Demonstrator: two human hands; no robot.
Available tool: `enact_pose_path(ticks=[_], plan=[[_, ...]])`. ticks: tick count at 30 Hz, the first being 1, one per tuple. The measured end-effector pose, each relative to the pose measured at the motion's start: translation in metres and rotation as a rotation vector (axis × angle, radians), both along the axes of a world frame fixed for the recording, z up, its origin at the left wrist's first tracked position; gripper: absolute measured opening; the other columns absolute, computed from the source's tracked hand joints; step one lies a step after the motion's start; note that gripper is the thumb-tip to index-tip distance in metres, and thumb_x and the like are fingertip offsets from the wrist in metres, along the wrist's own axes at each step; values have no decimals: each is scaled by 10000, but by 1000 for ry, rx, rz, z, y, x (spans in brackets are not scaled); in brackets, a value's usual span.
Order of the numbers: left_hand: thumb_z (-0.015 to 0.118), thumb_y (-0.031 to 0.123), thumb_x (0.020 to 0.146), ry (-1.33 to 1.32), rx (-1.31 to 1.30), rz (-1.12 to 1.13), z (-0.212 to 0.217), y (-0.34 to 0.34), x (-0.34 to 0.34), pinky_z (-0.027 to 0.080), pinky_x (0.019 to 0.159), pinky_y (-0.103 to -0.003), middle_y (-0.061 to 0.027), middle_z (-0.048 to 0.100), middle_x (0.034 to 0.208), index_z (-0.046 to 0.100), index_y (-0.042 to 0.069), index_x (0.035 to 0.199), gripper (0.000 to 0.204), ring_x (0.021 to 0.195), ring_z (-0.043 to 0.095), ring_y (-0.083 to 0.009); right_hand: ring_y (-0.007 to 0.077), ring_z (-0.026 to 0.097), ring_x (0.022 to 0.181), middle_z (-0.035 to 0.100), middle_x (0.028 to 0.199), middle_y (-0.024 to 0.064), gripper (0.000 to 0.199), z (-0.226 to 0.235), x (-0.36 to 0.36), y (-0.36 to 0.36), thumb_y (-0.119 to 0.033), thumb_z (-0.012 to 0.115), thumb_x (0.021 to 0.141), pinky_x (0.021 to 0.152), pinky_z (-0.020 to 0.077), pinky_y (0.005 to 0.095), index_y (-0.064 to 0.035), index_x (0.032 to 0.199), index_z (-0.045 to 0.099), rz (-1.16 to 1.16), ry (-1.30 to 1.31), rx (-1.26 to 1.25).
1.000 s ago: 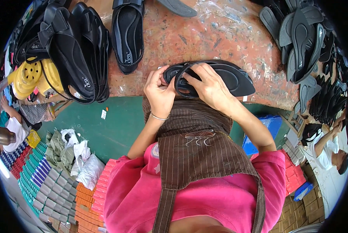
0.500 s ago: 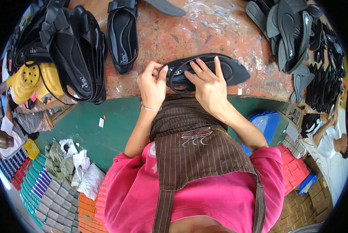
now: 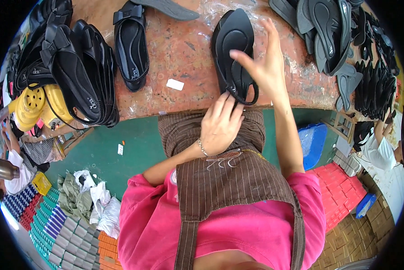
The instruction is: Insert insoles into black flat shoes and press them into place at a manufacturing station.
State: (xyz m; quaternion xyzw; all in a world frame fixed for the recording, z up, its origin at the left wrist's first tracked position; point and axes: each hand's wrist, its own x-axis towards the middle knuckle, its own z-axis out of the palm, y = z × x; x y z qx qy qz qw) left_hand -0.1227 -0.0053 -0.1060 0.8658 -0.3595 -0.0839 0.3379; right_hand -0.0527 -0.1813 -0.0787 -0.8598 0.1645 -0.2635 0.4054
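head view, sandal: i saw a black rubber slingback sandal (image 3: 234, 49) lying sole-down on the worn reddish-brown worktable (image 3: 184, 49), toe pointing away from me, heel strap hanging at the near edge.
head view, left hand: my left hand (image 3: 220, 123) sat just below the heel, fingers (image 3: 229, 105) loosely curled and touching the thin back strap; i could not tell whether they pinched it.
head view, right hand: my right hand (image 3: 263, 63) hovered over the sandal's right side with fingers spread wide, gripping nothing that i could see.
head view, around it: a second black sandal with a bow strap (image 3: 131, 45) lay to the left, a heap of finished black sandals (image 3: 71, 67) beyond it, loose dark soles (image 3: 328, 31) piled to the right, a small white tag (image 3: 175, 84) between.
progress: i judged this sandal already assembled and laid down; strap checking looked unfinished, and the loose soles were left.
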Motion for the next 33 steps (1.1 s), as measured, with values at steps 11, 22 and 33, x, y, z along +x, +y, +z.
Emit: enact_pose_path(ticks=[11, 22, 33], plan=[[596, 239, 879, -56, 309, -237, -19, 0, -1, 194, 1163, -602, -184, 512, 1352, 517, -43, 1332, 539, 1358, 391, -321, 371, 442, 1380, 576, 1380, 164, 305, -14, -90, 23, 115, 640, 701, 1164, 257, 574, -24, 970, 603, 498, 288, -102], [481, 190, 891, -64, 293, -167, -13, -5, 4, 283, 1130, -529, -155, 423, 1479, 483, -23, 1367, 522, 1369, 393, -279, 356, 595, 1113, 634, 1090, 181, 313, -30, 5, 23, 73, 554, 760, 1150, 279, 568, 34, 1066, 606, 394, 386, -500], [620, 187, 862, -111, 321, -165, -17, -9, 14, 284, 1133, -538, -180, 561, 1291, 587, -28, 1223, 422, 1326, 423, -306, 415, 433, 1359, 443, 1416, 341, 690, -41, -15, 27, 62, 565, 732, 1188, 193, 556, 141, 1395, 392, 377, 538, -518]])
